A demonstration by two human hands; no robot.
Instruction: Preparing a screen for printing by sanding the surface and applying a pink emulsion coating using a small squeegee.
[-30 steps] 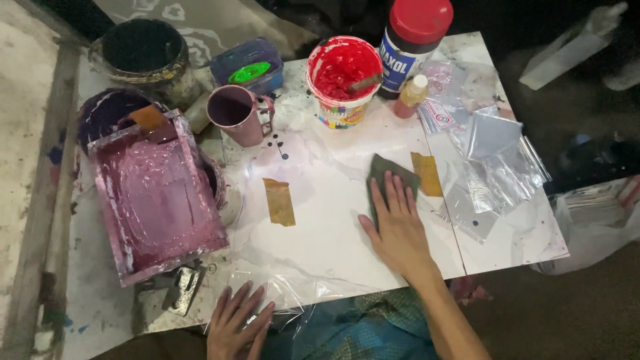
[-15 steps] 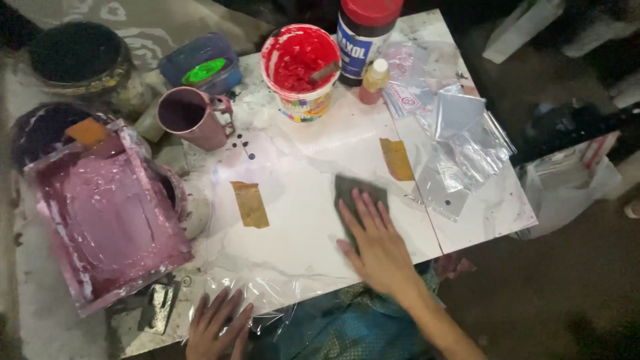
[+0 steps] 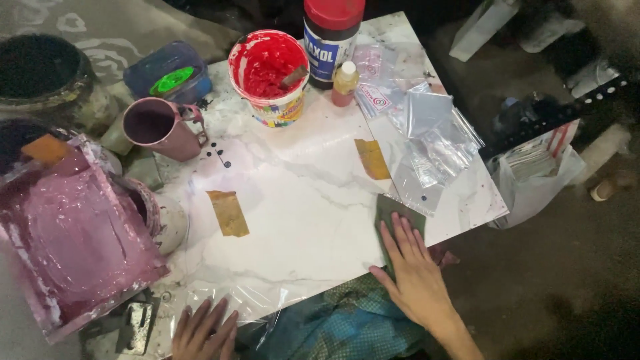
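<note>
My right hand (image 3: 415, 267) lies flat, fingers spread, pressing a dark green scouring pad (image 3: 393, 208) onto the white marble-look board (image 3: 300, 220) near its front right edge. My left hand (image 3: 203, 330) rests at the board's front left edge on the clear plastic film, fingers apart and holding nothing. Two strips of brown tape (image 3: 228, 212) (image 3: 372, 159) are stuck to the board.
A pink-coated screen frame (image 3: 73, 240) leans at the left, a pink mug (image 3: 160, 127) behind it. At the back stand a red paint bucket (image 3: 270, 73), a red-capped jar (image 3: 332, 40), a small bottle (image 3: 344, 83) and a blue tub (image 3: 170, 77). Clear plastic bags (image 3: 433, 140) lie at right.
My right hand has slid the green pad down the board toward the front right edge. My left hand stays at the front left edge.
</note>
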